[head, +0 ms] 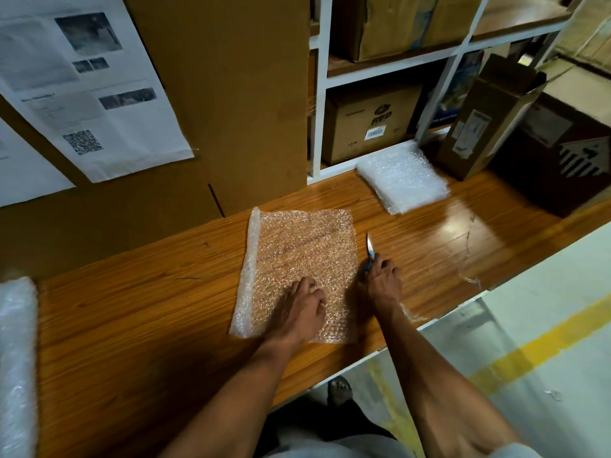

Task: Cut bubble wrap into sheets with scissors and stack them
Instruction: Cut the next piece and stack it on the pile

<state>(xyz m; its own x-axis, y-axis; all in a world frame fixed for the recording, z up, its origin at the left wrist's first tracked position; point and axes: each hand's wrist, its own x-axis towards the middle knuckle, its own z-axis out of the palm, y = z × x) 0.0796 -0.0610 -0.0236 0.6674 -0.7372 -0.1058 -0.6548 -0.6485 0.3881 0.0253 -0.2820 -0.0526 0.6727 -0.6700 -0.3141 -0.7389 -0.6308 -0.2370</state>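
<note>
Nearest the camera, two bare forearms reach out over the glossy orange-brown wooden counter (139, 312). The left hand (302, 307) lies knuckles-up on the near part of a clear rectangular sheet of bubble wrap (301, 259), its fingers bent and pressing the film down; whether they pinch any of it cannot be told. Just to the right of that hand, off the sheet's right edge, the right hand (383, 280) is curled round the blue handles of a pair of scissors (370, 251), whose pale blades come together in a point aimed away from the person, alongside that edge.

The sheet lies flat, the wood showing through its small bubbles and giving it a pinkish-tan look. Its left edge, beyond the left hand, is a thicker whitish strip where the film seems folded or doubled. The right edge runs fairly straight.

Further off and to the right of the right hand, a white stack of cut bubble-wrap sheets (403, 178) rests on the counter against the white shelf unit (319, 94), well apart from the sheet. Far to the left of the left hand, at the frame edge, a bulky white roll of bubble wrap (16, 358) shows partly. Brown cardboard boxes (370, 125) fill the shelves beyond.
</note>
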